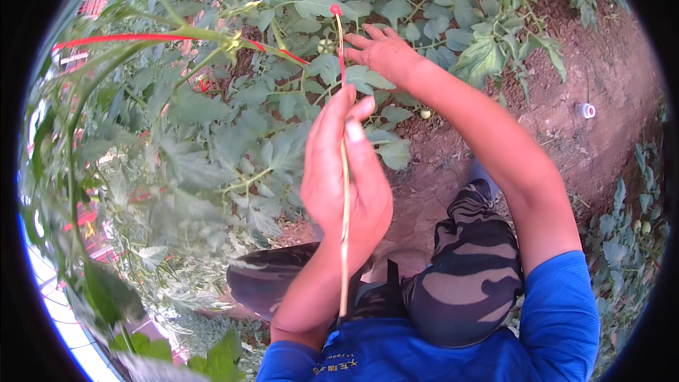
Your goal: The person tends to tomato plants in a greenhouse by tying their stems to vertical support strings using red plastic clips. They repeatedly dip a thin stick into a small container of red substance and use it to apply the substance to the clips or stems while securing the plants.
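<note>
My left hand [347,170] is closed around a thin pale stick [345,223]. The stick's far end carries a small red ball, and a red stretch shows just beyond my fingers. Further out, my right hand [384,55] reaches into the leaves of a tomato plant [297,101], fingers spread and nothing visible in them. Close to those fingertips hangs a green tomato [325,46], partly behind leaves. A smaller pale tomato [425,114] shows below my right forearm. Whether my right fingers touch the leaves, I cannot tell.
Red twine [127,38] runs along a thick stem at the upper left. Foliage crowds the left side, some very near the camera. A small white container [586,110] is on the bare soil [599,154] at right. More tomato plants [618,249] line the right edge.
</note>
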`<action>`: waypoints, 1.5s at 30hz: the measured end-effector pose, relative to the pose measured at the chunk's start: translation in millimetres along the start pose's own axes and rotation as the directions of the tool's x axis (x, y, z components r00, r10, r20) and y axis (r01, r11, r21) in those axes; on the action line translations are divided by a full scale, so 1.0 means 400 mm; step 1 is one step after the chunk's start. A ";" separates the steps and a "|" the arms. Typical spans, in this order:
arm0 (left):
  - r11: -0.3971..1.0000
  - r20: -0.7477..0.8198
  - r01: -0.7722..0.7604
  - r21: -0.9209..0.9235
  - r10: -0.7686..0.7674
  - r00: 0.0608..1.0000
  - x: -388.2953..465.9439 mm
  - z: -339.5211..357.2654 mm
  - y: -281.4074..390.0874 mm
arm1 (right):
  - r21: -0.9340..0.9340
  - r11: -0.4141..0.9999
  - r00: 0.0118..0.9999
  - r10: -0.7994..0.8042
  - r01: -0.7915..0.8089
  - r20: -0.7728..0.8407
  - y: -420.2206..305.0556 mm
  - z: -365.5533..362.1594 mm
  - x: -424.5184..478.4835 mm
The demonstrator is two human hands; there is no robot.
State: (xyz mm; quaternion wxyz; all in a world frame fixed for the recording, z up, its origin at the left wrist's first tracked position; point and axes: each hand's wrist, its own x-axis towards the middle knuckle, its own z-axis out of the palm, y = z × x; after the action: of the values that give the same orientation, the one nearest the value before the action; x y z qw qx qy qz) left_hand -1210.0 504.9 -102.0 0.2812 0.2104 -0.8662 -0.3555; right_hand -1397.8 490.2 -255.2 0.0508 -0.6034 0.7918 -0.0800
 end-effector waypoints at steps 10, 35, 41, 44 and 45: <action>0.963 0.133 -0.029 0.268 -0.007 0.991 0.011 0.081 -0.190 | 0.585 0.807 0.943 0.249 -0.075 -0.222 -0.121 0.148 -0.116; 0.924 0.099 0.381 0.042 -0.383 0.918 0.033 0.056 -0.292 | 0.664 0.739 0.902 0.355 -0.109 -0.247 -0.215 0.228 -0.136; 0.921 0.073 0.374 0.106 -0.383 0.921 0.034 0.069 -0.327 | 0.650 0.748 0.910 0.352 -0.134 -0.218 -0.219 0.230 -0.134; 0.934 0.101 0.348 0.079 -0.355 0.929 0.037 0.057 -0.333 | 0.634 0.761 0.908 0.353 -0.138 -0.226 -0.216 0.224 -0.141; 0.927 0.084 0.364 0.085 -0.371 0.925 0.039 0.061 -0.327 | 0.633 0.761 0.908 0.354 -0.140 -0.225 -0.215 0.225 -0.140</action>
State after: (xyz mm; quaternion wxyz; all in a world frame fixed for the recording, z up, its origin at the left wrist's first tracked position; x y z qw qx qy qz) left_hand -1215.9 421.9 -207.3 0.1591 0.3605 -0.8358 -0.3823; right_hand -1285.3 516.1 -328.4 0.1170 -0.4215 0.7948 -0.4207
